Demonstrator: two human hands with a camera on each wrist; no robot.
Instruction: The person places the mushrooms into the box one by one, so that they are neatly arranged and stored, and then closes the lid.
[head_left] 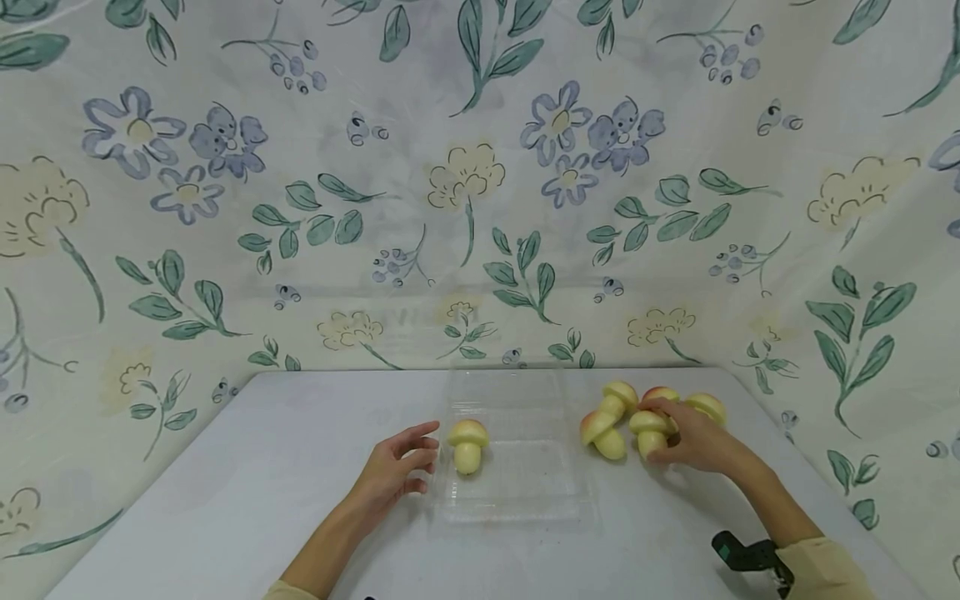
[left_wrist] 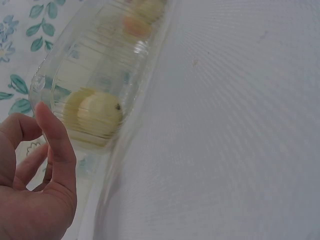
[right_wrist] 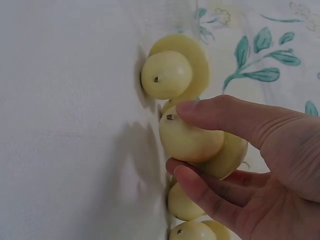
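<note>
My right hand (head_left: 701, 437) grips a yellow mushroom-shaped piece (head_left: 649, 427) on the right of the table. In the right wrist view the thumb lies on the stem of this piece (right_wrist: 187, 137), with fingers curled beneath it. Several similar yellow mushrooms (head_left: 606, 440) with reddish blushes cluster around it. One more mushroom (head_left: 467, 450) stands in the left part of a clear plastic container (head_left: 517, 512). Beside the container's left wall is my left hand (head_left: 390, 471), its fingers loosely bent and holding nothing. The left wrist view has its fingertips right at the container's rim (left_wrist: 37, 87).
A white table (head_left: 247, 467) lies under everything, backed by a floral cloth (head_left: 465, 275). The container's clear lid (head_left: 502, 392) stands up toward the back. A black device (head_left: 750, 554) is at my right sleeve (head_left: 821, 571).
</note>
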